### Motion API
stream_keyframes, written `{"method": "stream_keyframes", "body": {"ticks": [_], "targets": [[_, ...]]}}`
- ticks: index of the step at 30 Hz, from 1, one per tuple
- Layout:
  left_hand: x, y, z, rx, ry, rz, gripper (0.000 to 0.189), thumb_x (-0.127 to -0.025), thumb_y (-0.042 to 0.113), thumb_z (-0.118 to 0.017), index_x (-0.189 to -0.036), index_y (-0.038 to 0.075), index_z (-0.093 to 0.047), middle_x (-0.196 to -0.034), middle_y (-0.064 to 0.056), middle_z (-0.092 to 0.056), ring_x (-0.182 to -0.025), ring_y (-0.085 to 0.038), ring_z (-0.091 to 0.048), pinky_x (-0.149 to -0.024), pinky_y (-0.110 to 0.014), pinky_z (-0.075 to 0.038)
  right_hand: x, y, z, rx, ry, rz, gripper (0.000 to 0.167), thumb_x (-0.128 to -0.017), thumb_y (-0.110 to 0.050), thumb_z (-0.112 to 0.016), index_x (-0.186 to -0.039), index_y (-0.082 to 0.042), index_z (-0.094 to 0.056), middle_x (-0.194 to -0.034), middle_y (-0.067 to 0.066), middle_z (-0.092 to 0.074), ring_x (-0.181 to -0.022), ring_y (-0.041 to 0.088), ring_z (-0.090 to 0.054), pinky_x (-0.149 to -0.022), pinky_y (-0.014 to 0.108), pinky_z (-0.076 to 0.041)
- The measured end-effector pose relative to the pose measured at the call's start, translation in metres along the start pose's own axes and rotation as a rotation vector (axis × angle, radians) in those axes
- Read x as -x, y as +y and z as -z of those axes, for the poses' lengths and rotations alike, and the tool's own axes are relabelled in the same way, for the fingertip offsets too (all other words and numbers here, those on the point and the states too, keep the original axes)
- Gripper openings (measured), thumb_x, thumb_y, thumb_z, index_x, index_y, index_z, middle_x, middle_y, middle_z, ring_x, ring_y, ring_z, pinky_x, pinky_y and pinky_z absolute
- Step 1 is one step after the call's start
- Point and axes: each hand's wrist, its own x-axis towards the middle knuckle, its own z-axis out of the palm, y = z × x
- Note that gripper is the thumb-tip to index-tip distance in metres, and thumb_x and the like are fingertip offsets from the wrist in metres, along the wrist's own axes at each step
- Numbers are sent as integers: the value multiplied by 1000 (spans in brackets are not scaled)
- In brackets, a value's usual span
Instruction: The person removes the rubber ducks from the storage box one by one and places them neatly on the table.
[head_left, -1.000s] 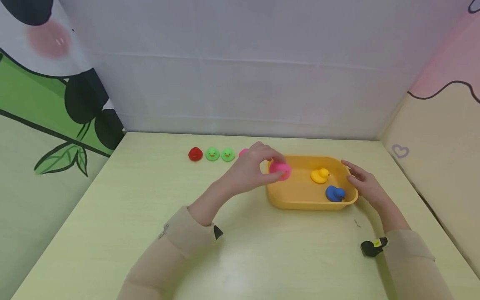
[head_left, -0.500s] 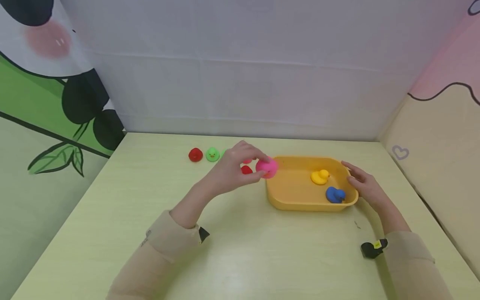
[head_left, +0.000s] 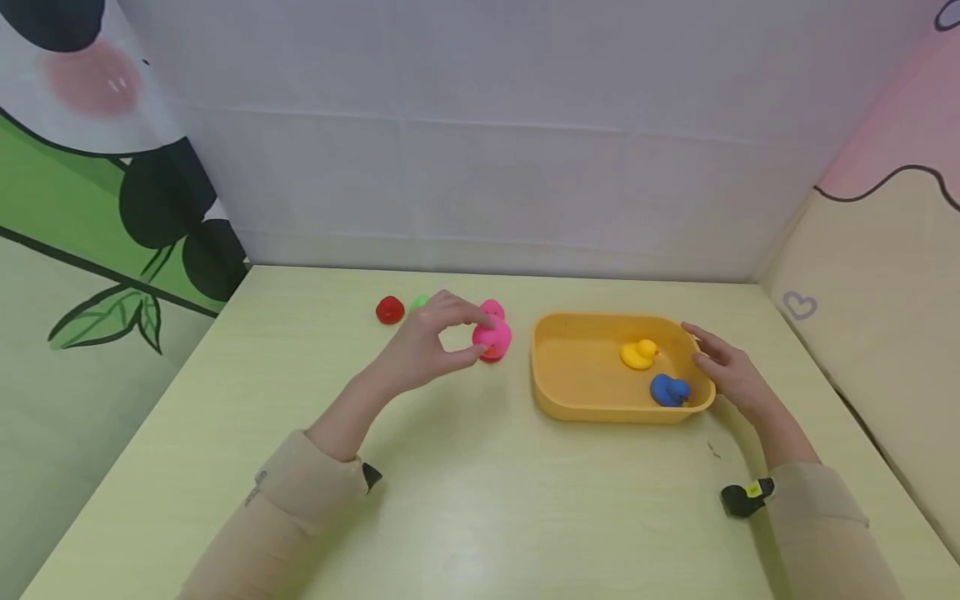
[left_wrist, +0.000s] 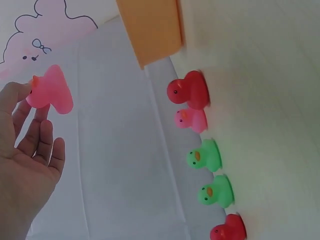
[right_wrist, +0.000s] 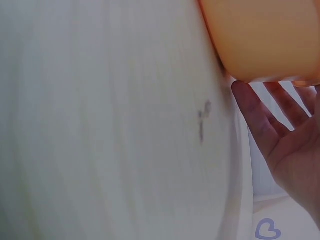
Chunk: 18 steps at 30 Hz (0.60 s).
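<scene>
Near the centre of the head view, the left hand [head_left: 423,346] pinches a pink duck [left_wrist: 57,90] between thumb and fingers — clear of the counter [head_left: 525,517], with 5 ducks [left_wrist: 205,156] lined up right of centre in the left wrist view. At right, the right hand [head_left: 735,375] rests loosely spread fingers against an orange tray [head_left: 585,413] — 1 yellow duck [head_left: 637,355] and 1 blue duck [head_left: 669,390] sit inside.

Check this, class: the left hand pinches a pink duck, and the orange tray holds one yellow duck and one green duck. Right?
One colour is wrong: beside the yellow duck in the tray is a blue duck, not green, as the head view shows. The rest stands.
</scene>
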Motion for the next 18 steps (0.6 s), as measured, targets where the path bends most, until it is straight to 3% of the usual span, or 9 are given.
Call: {"method": "stream_keyframes", "body": {"ticks": [4,9,15,18], "targets": [[7,-11,4,-31,-16,81,27,-81,16,-74,-107,19,-68,-99,10,-64,-96,-9,-52,-84,-31,-47,0,0,0,6,2,-1,54,-102,-29,-40,-151,-16,-22,-147,31,-27,-123,43,-41,-76,19,-50],[13,-25,5,-48,-30,123,27,-82,16,-73,-108,18,-67,-100,10,-65,-96,-15,-56,-84,-34,-48,0,0,1,16,4,3,54,-101,-31,-41,-151,-18,-22,-147,31,-28,-121,40,-43,-76,20,-50],[19,-42,8,-64,-78,167,28,-82,13,-73,-109,16,-67,-99,8,-65,-93,-10,-58,-82,-34,-48,1,-3,3,8,2,-7,56,-101,-30,-41,-151,-16,-20,-147,32,-26,-124,48,-40,-75,19,-50],[20,-50,8,-75,-103,178,29,-81,13,-74,-108,15,-67,-99,7,-65,-92,-13,-59,-81,-34,-49,1,-2,3,7,3,-11,56,-101,-30,-41,-151,-16,-20,-147,32,-26,-124,48,-40,-75,18,-49]]}}
